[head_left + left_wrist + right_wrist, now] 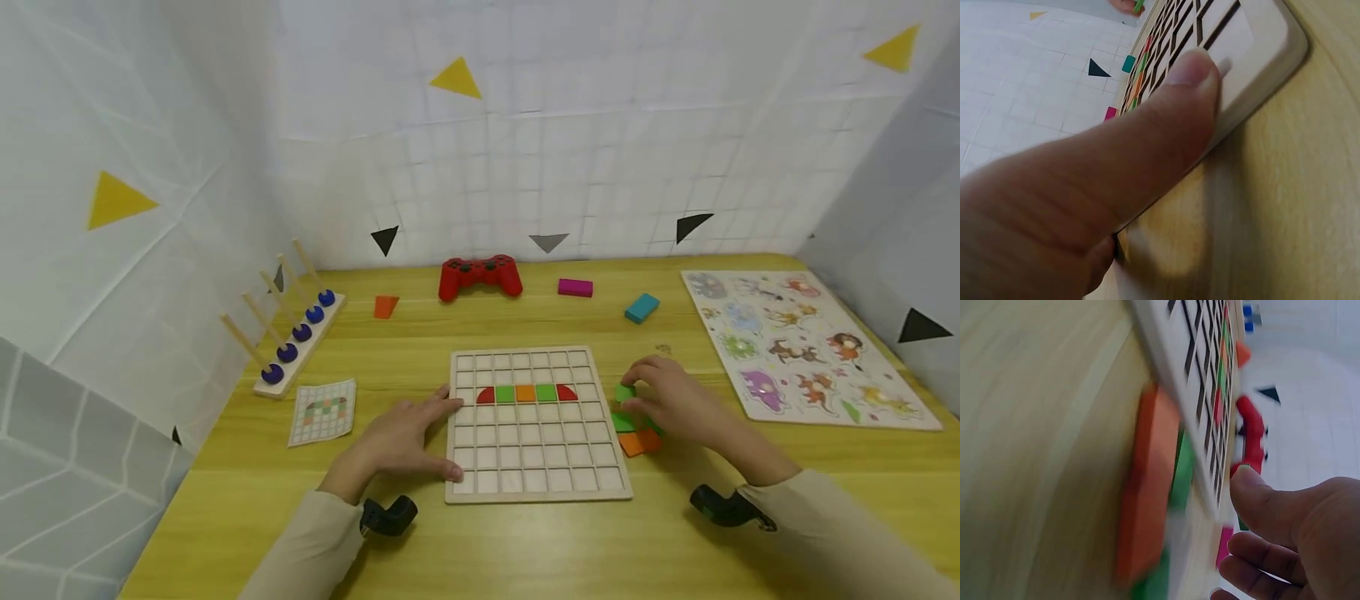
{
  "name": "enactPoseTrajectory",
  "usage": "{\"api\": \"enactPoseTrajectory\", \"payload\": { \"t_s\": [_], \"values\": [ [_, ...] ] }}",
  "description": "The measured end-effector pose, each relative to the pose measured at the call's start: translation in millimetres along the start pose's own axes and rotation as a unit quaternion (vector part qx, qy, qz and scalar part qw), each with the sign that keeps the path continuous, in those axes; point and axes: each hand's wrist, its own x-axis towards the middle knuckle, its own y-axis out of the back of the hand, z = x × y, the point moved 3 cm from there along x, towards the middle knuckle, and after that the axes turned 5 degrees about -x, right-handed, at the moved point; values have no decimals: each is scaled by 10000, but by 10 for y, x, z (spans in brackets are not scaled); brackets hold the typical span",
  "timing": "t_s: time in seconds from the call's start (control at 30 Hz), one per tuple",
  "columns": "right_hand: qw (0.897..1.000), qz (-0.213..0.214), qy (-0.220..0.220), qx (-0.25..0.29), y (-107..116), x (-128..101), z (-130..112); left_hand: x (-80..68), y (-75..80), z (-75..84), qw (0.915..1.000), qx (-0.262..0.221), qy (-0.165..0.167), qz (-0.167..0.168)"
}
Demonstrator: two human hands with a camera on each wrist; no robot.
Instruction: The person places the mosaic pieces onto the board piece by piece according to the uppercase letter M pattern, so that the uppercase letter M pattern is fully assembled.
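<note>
A wooden grid board (538, 497) lies at the middle of the table. One row holds a red curved tile (486, 395) at the left, a green, an orange and a green square, then another red curved tile. My left hand (401, 437) rests along the board's left edge, its thumb (1194, 75) on the rim near the front corner. Just right of the board, my right hand (671, 400) pinches a green tile (625, 392) between thumb and fingers. Below that hand lie orange tiles (640, 442) and green tiles (622, 422), partly covered by it.
A pattern card (322, 412) and a peg stand (303, 350) are at the left. Along the back lie an orange block (386, 307), a red game controller (480, 277), a magenta block (575, 287) and a blue block (642, 308). An animal puzzle (810, 350) lies right.
</note>
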Motion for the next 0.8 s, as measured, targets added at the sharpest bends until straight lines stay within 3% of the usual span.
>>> {"api": "enactPoseTrajectory", "payload": {
  "t_s": [0.4, 0.5, 0.63, 0.8],
  "values": [
    [9982, -283, 510, 121, -365, 496, -741, 2, -31, -3, 9998, 77, -167, -81],
    [9970, -143, 765, 15, -446, 601, -963, 7, -41, -12, 9999, 76, -90, -70],
    [9967, 129, 765, -252, -556, 706, -1183, 24, -43, -25, 9999, 113, -39, -33],
    [9982, 62, 569, -181, -612, 769, -1309, 25, -24, -18, 10000, 74, -47, -25]
  ]
}}
